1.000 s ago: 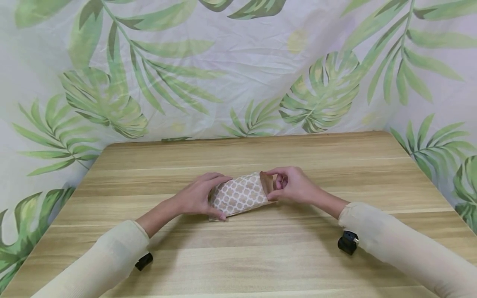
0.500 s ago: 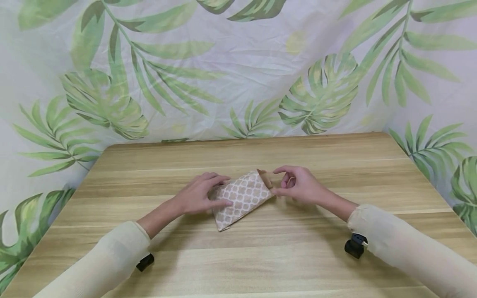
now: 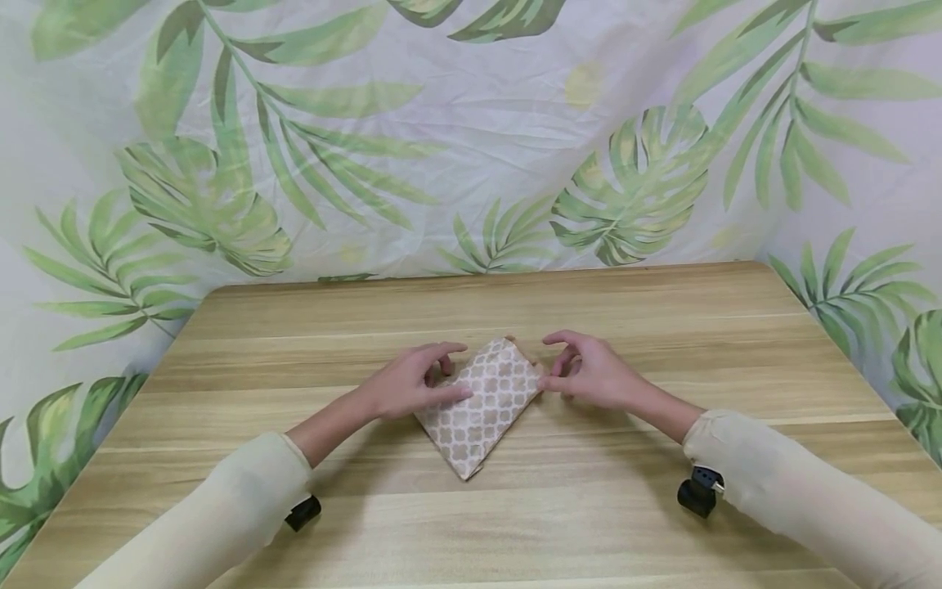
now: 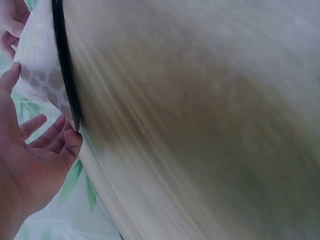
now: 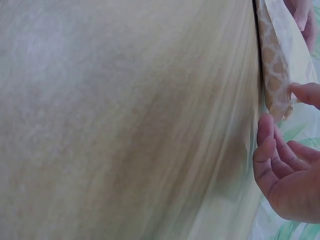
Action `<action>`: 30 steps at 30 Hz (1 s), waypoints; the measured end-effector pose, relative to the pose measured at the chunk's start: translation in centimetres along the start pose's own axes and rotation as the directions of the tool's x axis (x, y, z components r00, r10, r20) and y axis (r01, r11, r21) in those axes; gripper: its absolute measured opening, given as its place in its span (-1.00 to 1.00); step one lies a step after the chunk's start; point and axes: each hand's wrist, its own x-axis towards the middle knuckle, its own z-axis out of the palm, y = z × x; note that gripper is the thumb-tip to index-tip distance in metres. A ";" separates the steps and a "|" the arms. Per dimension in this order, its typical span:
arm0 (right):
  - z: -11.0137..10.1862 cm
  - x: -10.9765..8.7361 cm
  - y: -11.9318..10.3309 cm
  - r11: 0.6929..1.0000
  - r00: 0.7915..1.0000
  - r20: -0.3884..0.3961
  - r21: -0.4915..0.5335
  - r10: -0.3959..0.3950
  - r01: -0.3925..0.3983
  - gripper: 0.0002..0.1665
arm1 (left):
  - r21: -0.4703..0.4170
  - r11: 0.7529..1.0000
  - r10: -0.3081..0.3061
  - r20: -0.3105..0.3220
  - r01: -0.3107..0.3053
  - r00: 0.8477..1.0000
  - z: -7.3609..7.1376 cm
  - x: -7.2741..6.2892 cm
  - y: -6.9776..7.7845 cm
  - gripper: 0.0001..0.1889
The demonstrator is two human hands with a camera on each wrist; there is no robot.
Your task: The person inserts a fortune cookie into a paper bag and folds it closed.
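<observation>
A small paper bag [image 3: 482, 413] with a white lattice pattern on tan lies slantwise on the wooden table. One corner points toward me, and its mouth edge faces the far right. My left hand [image 3: 412, 382] rests its thumb on the bag's left part, with the other fingers loosely bent beyond its far edge. At the right corner, the thumb of my right hand [image 3: 596, 372] touches the bag while the index finger stands apart from it. In the left wrist view, the bag [image 4: 47, 80] appears between both hands. The right wrist view shows the bag [image 5: 274, 60] beside the right thumb.
The wooden table [image 3: 589, 523] stretches around the bag on all sides. Behind it hangs a leaf-print cloth [image 3: 500, 147], which also covers both sides. A black device [image 3: 699, 493] sits under the right sleeve, and another black device [image 3: 303, 514] under the left.
The bag has turned so its left end swings toward me, and its mouth no longer gapes as widely. My right hand's index finger has come off the mouth. The left thumb has slid further onto the bag.
</observation>
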 end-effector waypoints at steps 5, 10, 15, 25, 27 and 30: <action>0.0 -0.1 -0.1 0.999 0.999 -0.014 -0.011 0.032 -0.032 -0.18 | 0.001 1.000 -0.030 0.003 0.030 1.000 0.2 0.5 0.3 -0.20; 0.2 0.0 -0.3 0.997 0.997 0.023 0.000 0.072 -0.072 -0.07 | 0.017 0.998 -0.053 0.003 0.053 0.999 0.4 0.9 0.7 -0.20; 0.5 0.2 -0.8 0.996 0.995 0.048 0.012 0.090 -0.090 0.01 | 0.004 0.998 -0.056 0.012 0.056 0.998 0.4 1.4 1.1 -0.19; 0.9 0.6 -1.0 0.995 0.997 0.075 0.086 0.035 -0.042 -0.04 | -0.179 0.981 -0.064 0.054 0.072 0.997 0.5 1.9 1.4 -0.15; 0.9 0.6 -1.0 0.995 0.997 0.071 0.093 0.020 -0.026 -0.05 | -0.207 0.976 -0.058 0.045 0.066 0.997 0.5 1.9 1.5 -0.12; 0.9 0.6 -1.0 0.993 0.999 0.043 0.116 -0.026 0.020 -0.06 | -0.229 0.973 -0.020 0.011 0.022 1.000 0.6 2.0 1.8 -0.08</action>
